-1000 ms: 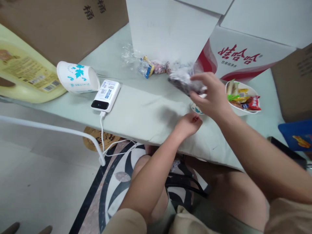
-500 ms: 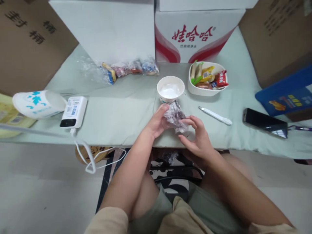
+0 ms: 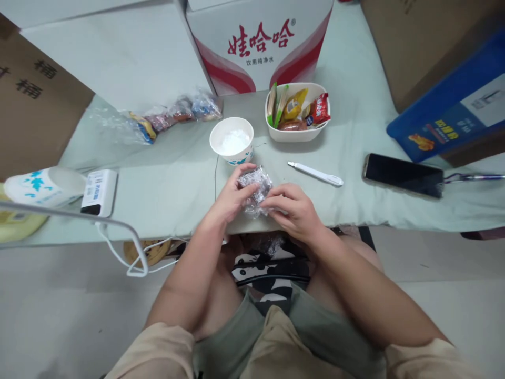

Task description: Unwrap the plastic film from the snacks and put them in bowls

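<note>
Between my two hands, near the table's front edge, is a small dark item wrapped in crinkled clear plastic film (image 3: 255, 184); its kind I cannot make out. My left hand (image 3: 232, 197) grips it from the left, thumb across the front. The fingers of my right hand (image 3: 290, 208) pinch the film at its lower right side. Just behind the bundle stands a white paper cup (image 3: 239, 157) with a blue leaf print, holding white, crumpled-looking material. A white oval bowl (image 3: 298, 136) of packaged snacks is further back to the right. A white pen-like cutter (image 3: 315, 173) lies right of my hands.
Several plastic-wrapped items (image 3: 177, 113) lie in a row before white cartons (image 3: 110, 52). Left are a tipped stack of paper cups (image 3: 47, 185) and a white power bank (image 3: 99, 192) with a cable. A phone (image 3: 402, 175) and a blue box (image 3: 453, 105) sit at right.
The view has swung to the right, so the table's things sit further left. My right hand, loosely apart before, has closed on the film. My left hand keeps its hold.
</note>
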A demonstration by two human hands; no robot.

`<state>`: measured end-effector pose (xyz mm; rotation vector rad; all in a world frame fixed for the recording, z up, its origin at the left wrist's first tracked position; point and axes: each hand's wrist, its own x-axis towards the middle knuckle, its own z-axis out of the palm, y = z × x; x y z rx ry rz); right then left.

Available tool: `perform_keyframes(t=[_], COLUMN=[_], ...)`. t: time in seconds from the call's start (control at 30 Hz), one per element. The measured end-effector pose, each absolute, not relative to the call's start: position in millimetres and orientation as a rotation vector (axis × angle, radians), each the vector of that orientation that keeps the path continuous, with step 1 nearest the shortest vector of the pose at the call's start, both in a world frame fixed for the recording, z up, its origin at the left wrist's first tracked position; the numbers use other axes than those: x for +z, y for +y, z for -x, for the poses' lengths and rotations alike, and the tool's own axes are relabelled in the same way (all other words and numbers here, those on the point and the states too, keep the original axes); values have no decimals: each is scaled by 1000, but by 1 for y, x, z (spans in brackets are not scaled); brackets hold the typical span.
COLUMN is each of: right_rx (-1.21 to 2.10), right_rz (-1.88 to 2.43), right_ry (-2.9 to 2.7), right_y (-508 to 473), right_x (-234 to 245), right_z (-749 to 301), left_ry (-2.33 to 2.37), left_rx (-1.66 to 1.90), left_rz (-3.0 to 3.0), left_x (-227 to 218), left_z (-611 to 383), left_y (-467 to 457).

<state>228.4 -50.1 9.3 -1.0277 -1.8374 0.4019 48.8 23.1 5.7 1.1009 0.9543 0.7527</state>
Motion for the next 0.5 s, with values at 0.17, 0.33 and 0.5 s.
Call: perform_keyframes(t=[0.17,0.33,0.5], right_rx=[355,470,545], right_rz=[1085,1176,1211], right_ry=[-1725,-1630,-1462], right_y=[-53,-51,-44], right_x=[6,5,7], right_z=[-231,-233,-245], left_ry=[954,825,919], left_rx=[749,632,663], left_rz=[-1503,-1654,-1345], left_x=[8,17,16], left_z=[-51,-54,-62], left_y=[15,9,4])
